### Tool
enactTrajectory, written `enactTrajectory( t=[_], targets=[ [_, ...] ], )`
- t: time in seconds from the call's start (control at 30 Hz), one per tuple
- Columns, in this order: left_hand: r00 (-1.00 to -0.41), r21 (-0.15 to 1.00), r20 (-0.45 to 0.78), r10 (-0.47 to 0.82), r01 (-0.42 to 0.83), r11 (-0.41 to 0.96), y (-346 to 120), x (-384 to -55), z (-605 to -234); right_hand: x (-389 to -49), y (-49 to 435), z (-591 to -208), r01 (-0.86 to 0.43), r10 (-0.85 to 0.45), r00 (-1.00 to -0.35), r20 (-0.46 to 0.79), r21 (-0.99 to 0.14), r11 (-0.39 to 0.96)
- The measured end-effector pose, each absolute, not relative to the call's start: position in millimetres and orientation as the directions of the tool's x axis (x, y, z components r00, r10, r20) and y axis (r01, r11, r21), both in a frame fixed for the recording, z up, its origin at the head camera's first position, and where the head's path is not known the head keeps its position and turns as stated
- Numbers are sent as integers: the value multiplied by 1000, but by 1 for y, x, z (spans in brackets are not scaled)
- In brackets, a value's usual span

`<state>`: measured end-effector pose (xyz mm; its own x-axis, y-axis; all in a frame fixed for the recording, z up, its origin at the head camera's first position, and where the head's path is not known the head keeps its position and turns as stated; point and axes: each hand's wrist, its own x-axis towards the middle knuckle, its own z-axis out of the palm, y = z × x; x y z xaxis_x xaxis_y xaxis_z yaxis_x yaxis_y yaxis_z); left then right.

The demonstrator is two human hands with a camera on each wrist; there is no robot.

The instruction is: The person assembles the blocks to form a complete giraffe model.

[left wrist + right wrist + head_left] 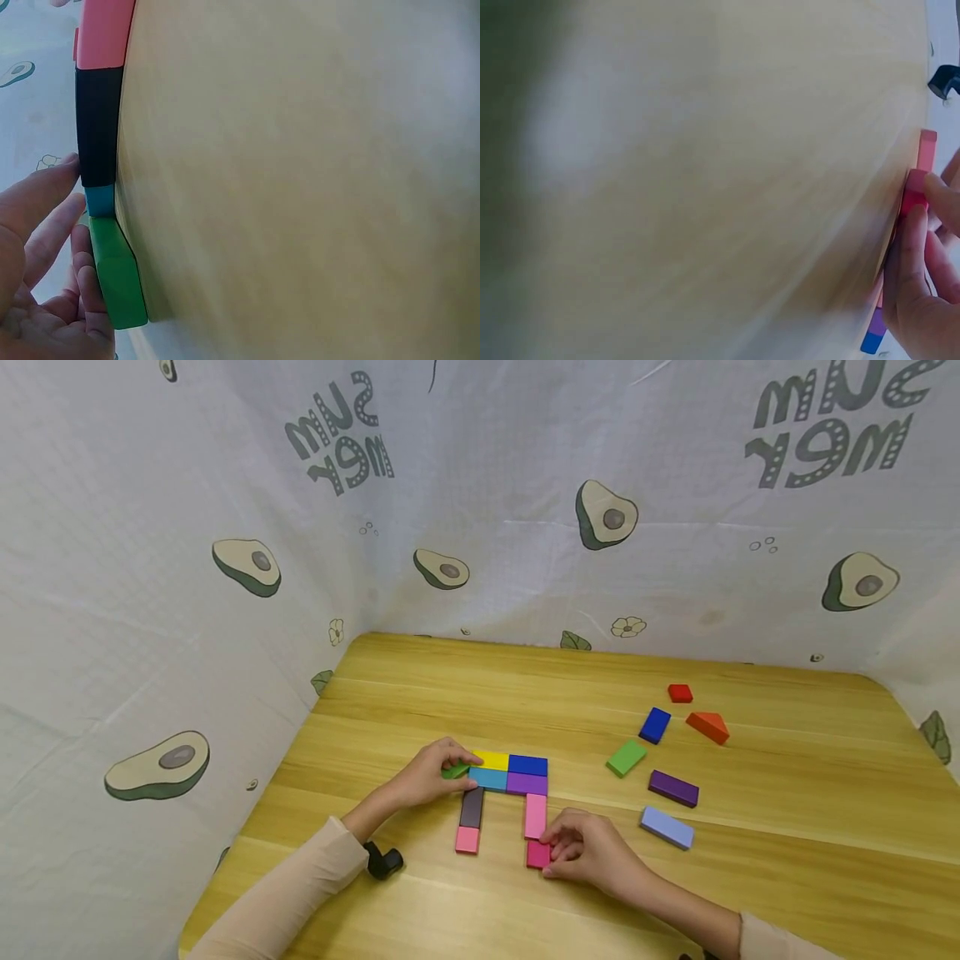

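My right hand (596, 853) pinches a magenta block (537, 854) between thumb and fingers, at the near end of a pink block (536, 816). My left hand (433, 772) touches the left end of a flat arrangement, fingertips at the yellow block (492, 761) and thumb at the light-blue block (487, 779). A green block (455, 771) lies partly hidden under this hand. Blue (528, 766) and purple (527, 784) blocks adjoin on the right. Below the light-blue block runs a dark block (471, 807), then a salmon-pink block (467, 840).
Loose on the wooden table (585, 910) at right lie red (680, 693), orange triangular (708, 727), dark-blue (655, 726), light-green (626, 758), dark-purple (673, 788) and periwinkle (667, 827) blocks. A black device (383, 861) sits by the left wrist. Printed cloth (495, 460) hangs behind.
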<state>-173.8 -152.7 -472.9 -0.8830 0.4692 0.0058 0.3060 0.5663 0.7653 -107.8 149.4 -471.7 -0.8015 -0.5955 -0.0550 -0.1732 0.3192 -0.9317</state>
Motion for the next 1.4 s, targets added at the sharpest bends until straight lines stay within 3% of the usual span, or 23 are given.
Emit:
enactTrajectory(
  t=[1.4],
  targets=[
    [-882,762,7,471,310,569,-153,-173,-474,-110,145,-470,-120,-581,-809,-85,-944,306]
  ],
)
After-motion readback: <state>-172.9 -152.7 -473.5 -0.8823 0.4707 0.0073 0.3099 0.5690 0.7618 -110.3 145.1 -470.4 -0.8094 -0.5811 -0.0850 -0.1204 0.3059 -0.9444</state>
